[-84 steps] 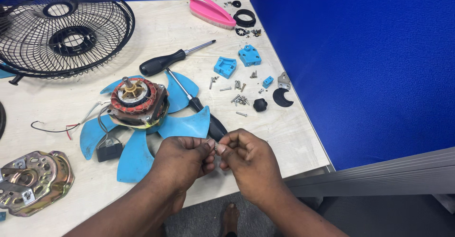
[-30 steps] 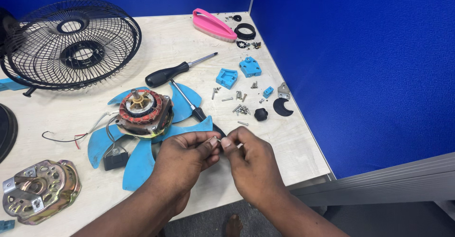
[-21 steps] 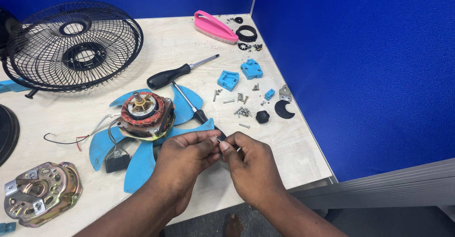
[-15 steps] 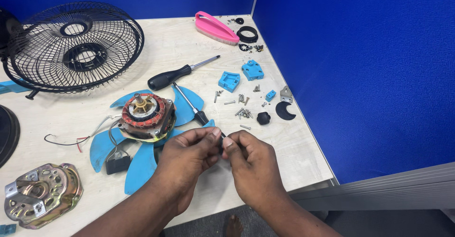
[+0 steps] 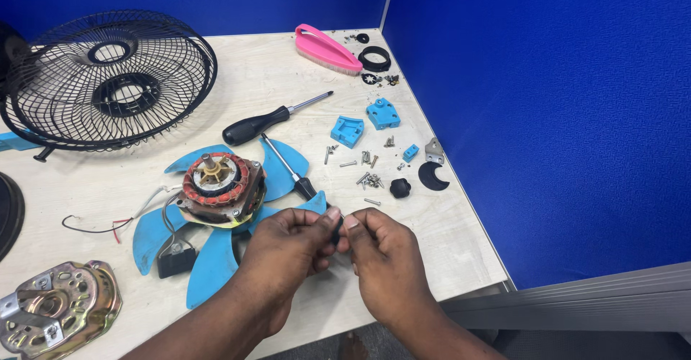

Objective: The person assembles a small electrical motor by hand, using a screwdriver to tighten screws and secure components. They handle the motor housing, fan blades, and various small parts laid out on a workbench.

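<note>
Small dark part [image 5: 336, 232] pinched between the fingertips of both hands, left hand [image 5: 288, 248] and right hand [image 5: 381, 255] pressed together over the near tabletop [image 5: 461, 252] edge; its kind is too hidden to tell. Just beyond the left hand: motor [image 5: 216, 187] lying on the blue fan blade [image 5: 209, 266], likely as a rest. Beyond the right hand, loose screws [image 5: 368, 180] grouped within reach. Screwdriver [image 5: 270, 121] farther out.
</note>
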